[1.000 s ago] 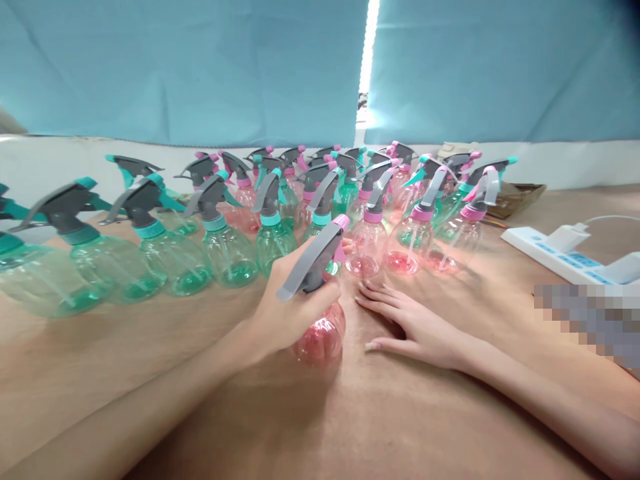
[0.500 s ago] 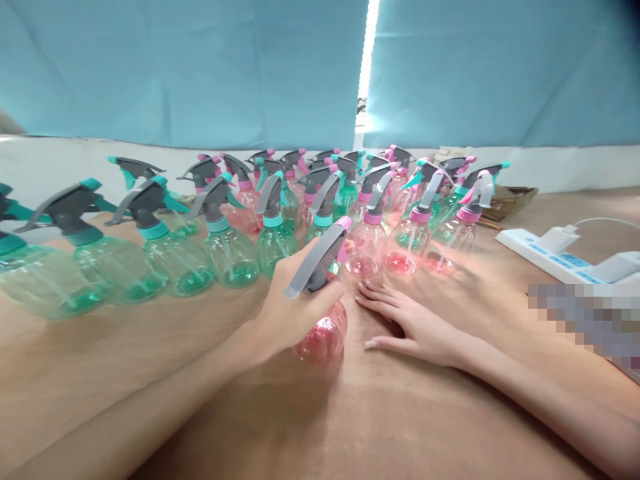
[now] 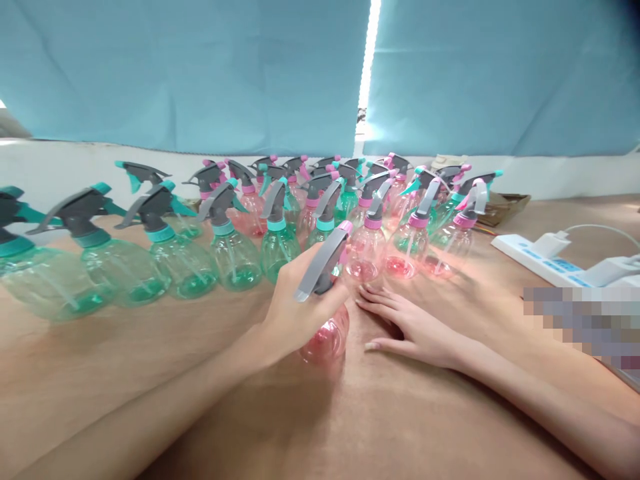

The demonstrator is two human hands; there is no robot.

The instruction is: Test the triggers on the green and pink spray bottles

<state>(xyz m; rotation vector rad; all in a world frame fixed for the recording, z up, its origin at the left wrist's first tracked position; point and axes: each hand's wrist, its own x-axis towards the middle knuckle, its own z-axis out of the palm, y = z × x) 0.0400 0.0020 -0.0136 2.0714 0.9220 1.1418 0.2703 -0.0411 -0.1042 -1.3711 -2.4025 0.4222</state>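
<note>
My left hand (image 3: 303,307) is wrapped round the neck of a pink spray bottle (image 3: 327,340), which has a grey trigger head with a pink nozzle. That bottle stands upright, or nearly so, on the brown table (image 3: 390,420). To its right my right hand (image 3: 405,320) lies flat on the tabletop, fingers spread, holding nothing. Just beyond its fingertips stands a clear pink spray bottle (image 3: 366,250), beside another pink one (image 3: 404,250). A row of green spray bottles (image 3: 236,260) runs off to the left of my left hand.
Behind the front row stand several more pink and green spray bottles. At the right, a white power strip (image 3: 540,260) holds plugs and a cable. A brown box or tray (image 3: 503,207) lies at the back right. Blue curtains (image 3: 200,73) hang behind the table.
The view has shifted slightly. My left hand still grips the pink spray bottle, and my right hand stays flat on the table. No bottle has visibly changed place.
</note>
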